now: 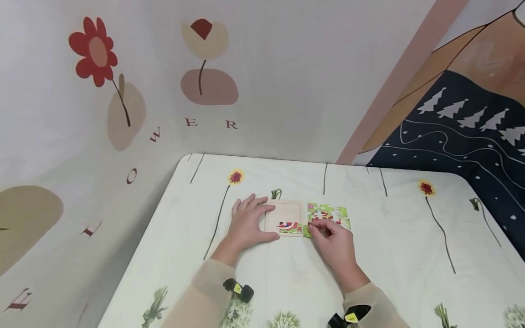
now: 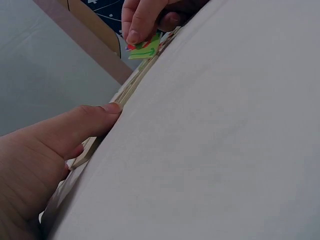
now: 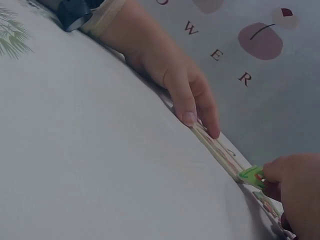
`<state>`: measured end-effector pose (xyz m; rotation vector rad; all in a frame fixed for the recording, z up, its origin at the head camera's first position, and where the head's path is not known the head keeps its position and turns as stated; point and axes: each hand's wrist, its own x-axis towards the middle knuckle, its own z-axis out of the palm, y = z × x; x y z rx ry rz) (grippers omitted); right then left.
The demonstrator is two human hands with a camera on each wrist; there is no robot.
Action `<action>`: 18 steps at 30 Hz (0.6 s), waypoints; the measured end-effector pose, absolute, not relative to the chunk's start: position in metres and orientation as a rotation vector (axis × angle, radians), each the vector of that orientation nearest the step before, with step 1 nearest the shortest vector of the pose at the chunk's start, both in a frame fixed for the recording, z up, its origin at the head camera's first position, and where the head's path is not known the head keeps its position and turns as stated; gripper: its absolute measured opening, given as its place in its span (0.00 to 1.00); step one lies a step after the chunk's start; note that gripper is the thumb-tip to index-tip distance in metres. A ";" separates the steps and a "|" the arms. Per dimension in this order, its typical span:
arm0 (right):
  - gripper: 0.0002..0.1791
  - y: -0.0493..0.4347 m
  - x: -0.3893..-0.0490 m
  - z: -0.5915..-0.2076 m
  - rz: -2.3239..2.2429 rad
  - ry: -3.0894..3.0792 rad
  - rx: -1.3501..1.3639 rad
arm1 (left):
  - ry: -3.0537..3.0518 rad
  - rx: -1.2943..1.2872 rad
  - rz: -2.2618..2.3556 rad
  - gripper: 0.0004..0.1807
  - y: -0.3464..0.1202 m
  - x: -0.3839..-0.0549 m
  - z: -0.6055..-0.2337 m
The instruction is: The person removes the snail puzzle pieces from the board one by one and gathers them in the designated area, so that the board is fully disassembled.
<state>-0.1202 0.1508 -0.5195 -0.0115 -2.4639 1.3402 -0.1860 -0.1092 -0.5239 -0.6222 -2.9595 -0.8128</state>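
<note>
A shallow wooden puzzle tray (image 1: 283, 214) lies on the table, its lower right corner filled with colourful pieces (image 1: 290, 227). My left hand (image 1: 249, 223) holds the tray at its left end, thumb along the near edge and fingers toward the far side. In the left wrist view the thumb (image 2: 95, 120) presses against the tray's edge. Between thumb and fingertips, my right hand (image 1: 334, 241) pinches a green and red puzzle piece (image 2: 146, 49), tilted up just beyond the tray's right end. Beside the tray lies a group of green and red puzzle pieces (image 1: 338, 213), partly hidden by that hand.
The table is covered by a white cloth (image 1: 287, 282) printed with flowers. A pale printed curtain (image 1: 287, 91) rises behind the table's far edge, with a dark tree-patterned cloth (image 1: 459, 123) at the right. Both wrists wear dark straps with small devices (image 1: 239, 290).
</note>
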 end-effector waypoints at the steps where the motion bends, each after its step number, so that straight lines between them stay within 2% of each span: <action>1: 0.06 0.153 -0.120 -0.519 1.330 -2.478 -0.022 | -2.964 -0.620 -0.815 0.45 -0.109 -0.186 -0.523; 18: 0.09 0.161 -0.123 -0.519 1.070 -2.665 0.115 | -2.971 -0.619 -0.837 0.45 -0.109 -0.185 -0.517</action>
